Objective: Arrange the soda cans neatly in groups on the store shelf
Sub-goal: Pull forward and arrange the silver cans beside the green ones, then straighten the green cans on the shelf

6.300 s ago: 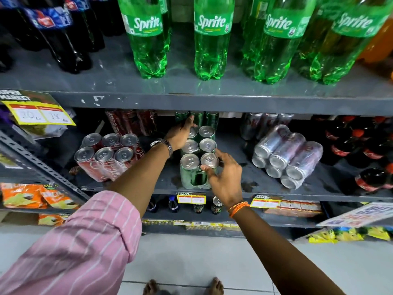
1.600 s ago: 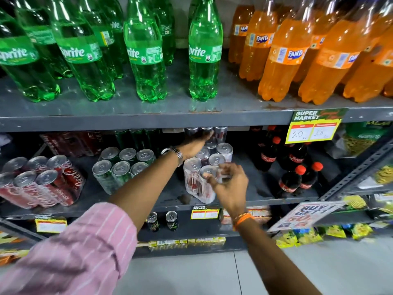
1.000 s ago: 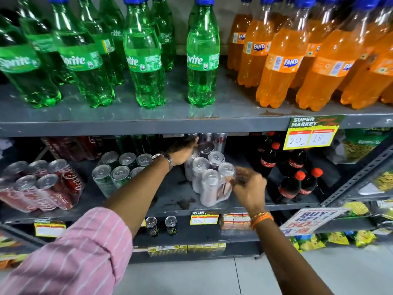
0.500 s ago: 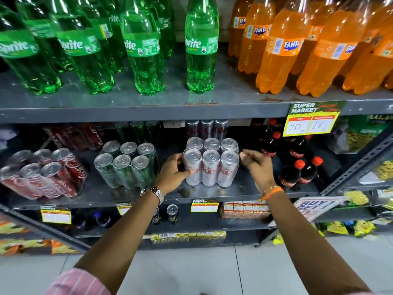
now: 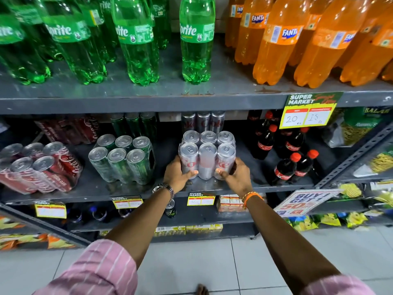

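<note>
Both hands clasp the silver six-pack (image 5: 207,155) of Coke cans standing upright near the front edge of the grey middle shelf (image 5: 251,179). The left hand (image 5: 177,174) cups the pack's lower left corner at 9 o'clock, fingers curled round the side and thumb lying across the front. The right hand (image 5: 236,174) mirrors it at 3 o'clock, thumb on the front of the right can. The left wrist wears a metal watch (image 5: 163,188), the right an orange band (image 5: 251,196).

On the upper shelf, at 12 o'clock from the hands, stand large Sprite bottles (image 5: 136,39), at least four across the front, with at least four orange Fanta bottles (image 5: 274,39) at 1 o'clock.

On the middle shelf the green six-pack (image 5: 125,160) sits at 9 o'clock from the silver one, apart from it, and the red Coca-Cola six-pack (image 5: 40,167) lies tilted further left. Three more silver cans (image 5: 203,122) stand behind at 12 o'clock. At 3 o'clock are at least six small Coca-Cola bottles (image 5: 285,169) with red caps.

A yellow price tag (image 5: 304,116) reads 20 and 18.
</note>
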Action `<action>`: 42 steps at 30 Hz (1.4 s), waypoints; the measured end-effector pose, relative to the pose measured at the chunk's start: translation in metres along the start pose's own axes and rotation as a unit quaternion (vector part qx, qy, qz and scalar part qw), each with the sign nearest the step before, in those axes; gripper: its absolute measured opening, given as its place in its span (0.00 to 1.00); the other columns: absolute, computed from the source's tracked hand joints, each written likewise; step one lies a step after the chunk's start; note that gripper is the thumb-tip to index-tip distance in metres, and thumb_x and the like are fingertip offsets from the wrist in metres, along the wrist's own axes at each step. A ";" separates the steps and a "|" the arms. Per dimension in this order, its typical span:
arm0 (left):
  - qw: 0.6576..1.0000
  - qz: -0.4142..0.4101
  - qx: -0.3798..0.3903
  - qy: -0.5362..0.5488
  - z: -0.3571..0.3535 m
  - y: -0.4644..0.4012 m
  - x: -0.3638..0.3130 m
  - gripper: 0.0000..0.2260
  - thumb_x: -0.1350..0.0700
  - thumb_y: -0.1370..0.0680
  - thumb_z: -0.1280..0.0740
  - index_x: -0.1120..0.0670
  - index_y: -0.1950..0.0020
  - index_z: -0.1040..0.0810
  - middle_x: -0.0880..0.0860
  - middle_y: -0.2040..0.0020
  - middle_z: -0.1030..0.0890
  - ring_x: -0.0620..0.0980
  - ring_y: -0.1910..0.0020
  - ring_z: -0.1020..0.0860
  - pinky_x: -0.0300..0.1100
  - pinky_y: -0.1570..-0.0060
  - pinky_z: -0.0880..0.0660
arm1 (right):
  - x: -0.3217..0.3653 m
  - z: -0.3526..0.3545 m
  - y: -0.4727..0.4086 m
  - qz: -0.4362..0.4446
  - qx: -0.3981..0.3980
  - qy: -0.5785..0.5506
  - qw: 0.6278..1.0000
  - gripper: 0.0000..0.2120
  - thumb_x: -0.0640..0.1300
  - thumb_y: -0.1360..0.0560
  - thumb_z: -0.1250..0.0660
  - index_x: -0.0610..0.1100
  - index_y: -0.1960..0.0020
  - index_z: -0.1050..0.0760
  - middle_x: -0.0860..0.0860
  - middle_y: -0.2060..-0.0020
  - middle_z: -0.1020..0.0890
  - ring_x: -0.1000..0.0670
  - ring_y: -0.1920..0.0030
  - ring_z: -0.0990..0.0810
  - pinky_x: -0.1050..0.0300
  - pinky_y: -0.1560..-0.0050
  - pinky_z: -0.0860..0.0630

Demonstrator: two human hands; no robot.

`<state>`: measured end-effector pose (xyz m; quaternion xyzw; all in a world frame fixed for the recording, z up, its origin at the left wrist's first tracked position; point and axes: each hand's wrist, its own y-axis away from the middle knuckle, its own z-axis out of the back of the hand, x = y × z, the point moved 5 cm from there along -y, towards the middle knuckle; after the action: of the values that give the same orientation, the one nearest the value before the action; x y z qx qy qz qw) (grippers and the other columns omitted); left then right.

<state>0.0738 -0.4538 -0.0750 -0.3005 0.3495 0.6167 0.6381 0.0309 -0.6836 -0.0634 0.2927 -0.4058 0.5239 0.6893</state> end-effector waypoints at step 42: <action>0.958 -0.076 -0.275 0.035 0.154 0.090 0.036 0.14 0.64 0.30 0.26 0.56 0.45 0.21 0.50 0.52 0.17 0.47 0.54 0.18 0.36 0.52 0.21 | 0.086 -0.032 0.102 0.308 -0.299 0.058 0.901 0.14 0.41 0.33 0.26 0.38 0.51 0.26 0.37 0.51 0.22 0.39 0.48 0.26 0.55 0.41 0.36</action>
<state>-0.0046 -0.3018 -0.0113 -0.5118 0.1645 0.6278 0.5629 -0.0485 -0.5867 -0.0076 -0.0977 -0.5728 0.5799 0.5711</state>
